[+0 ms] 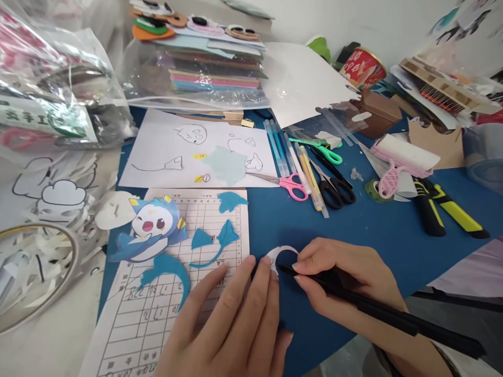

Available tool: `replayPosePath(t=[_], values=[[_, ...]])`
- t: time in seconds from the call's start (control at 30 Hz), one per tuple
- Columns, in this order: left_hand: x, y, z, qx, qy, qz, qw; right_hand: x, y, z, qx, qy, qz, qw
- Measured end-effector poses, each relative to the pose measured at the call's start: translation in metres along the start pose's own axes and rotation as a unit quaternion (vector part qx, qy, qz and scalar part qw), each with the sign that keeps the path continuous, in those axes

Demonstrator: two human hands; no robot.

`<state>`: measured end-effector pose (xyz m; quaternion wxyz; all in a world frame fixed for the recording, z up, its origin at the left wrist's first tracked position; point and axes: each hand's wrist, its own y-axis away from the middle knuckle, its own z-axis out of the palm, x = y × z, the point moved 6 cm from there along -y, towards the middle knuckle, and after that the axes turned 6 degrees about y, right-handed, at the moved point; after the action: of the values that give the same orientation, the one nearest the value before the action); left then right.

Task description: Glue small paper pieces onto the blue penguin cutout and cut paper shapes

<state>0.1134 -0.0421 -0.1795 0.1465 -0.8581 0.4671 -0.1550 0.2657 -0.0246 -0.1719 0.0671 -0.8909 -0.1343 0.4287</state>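
Observation:
My right hand point(341, 277) is closed round a black pen point(377, 311), its tip close to a white curved paper piece point(283, 250) on the blue tabletop. The fingertips of my left hand point(239, 314) press on the left part of that piece; the hand lies flat with its fingers stretched out, partly over a lined form sheet point(129, 319). On the sheet are a blue curved felt piece point(176, 272), several smaller blue felt pieces point(201, 239) and a cut-out blue-and-white cartoon figure point(157, 228).
Behind lie a sheet with drawings point(153, 146), pink scissors point(293, 187), black scissors point(336, 191) and several pens point(277, 146). At the right are a lint roller point(408, 154) and yellow-black pliers point(451, 209). A round bin point(73, 251) of scraps stands left.

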Motion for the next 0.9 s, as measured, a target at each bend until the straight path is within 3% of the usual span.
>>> replayPosePath(t=[0.9], values=[[-0.0014,-0.0004,0.0003,0.006,0.009,-0.002,1.000,-0.0009,-0.0025,-0.0013,-0.015,-0.014,-0.003,1.000]])
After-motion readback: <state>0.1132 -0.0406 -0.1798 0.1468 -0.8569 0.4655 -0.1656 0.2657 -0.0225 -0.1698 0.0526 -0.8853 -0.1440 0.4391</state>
